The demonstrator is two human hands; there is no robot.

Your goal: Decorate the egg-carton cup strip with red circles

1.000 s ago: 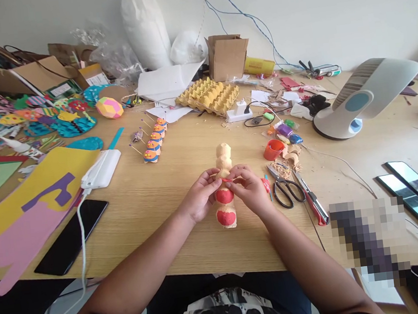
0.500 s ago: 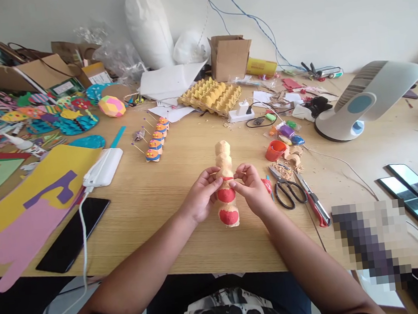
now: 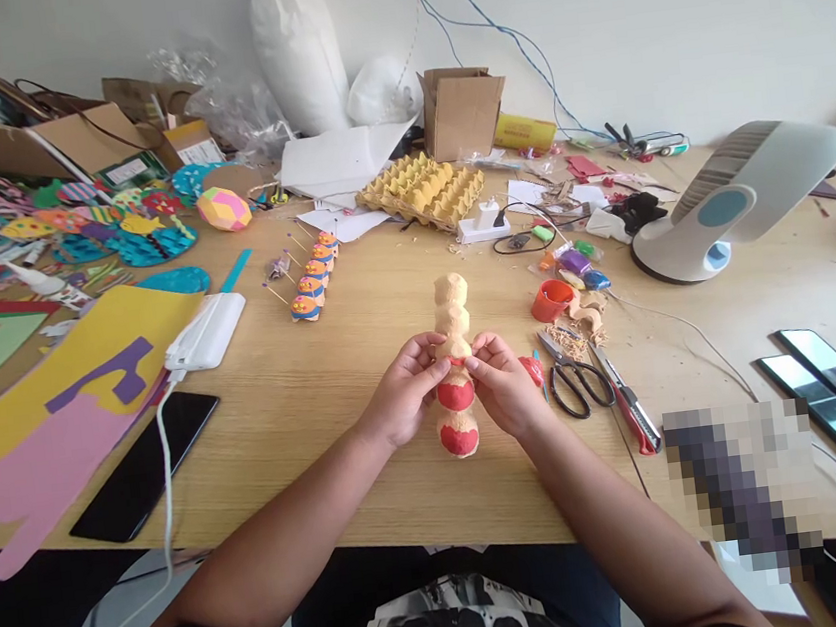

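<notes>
Between my two hands is a strip of egg carton cups (image 3: 452, 313), pale yellow, with red clay on the two cups nearest me. My left hand (image 3: 409, 387) grips its left side, thumb and fingers closed around the edge. From the right, my right hand (image 3: 499, 377) pinches the same strip. Both thumbs press at a thin red piece (image 3: 457, 359) on the third cup. Some of the strip's middle is hidden by my fingers. A small red packet (image 3: 532, 371) lies just right of my right hand.
Scissors (image 3: 576, 376), a utility knife (image 3: 628, 400) and an orange-red cup (image 3: 552, 299) lie to the right. Decorated egg carton caterpillar (image 3: 314, 277) stands at left-centre. A yellow egg tray (image 3: 423, 192) is behind. Coloured paper, a power bank (image 3: 207, 334) and phone (image 3: 145, 470) sit left; a white fan (image 3: 729, 202) right.
The far end of the strip has tilted slightly to the right and away. My right fingers have closed in a little nearer to the strip.
</notes>
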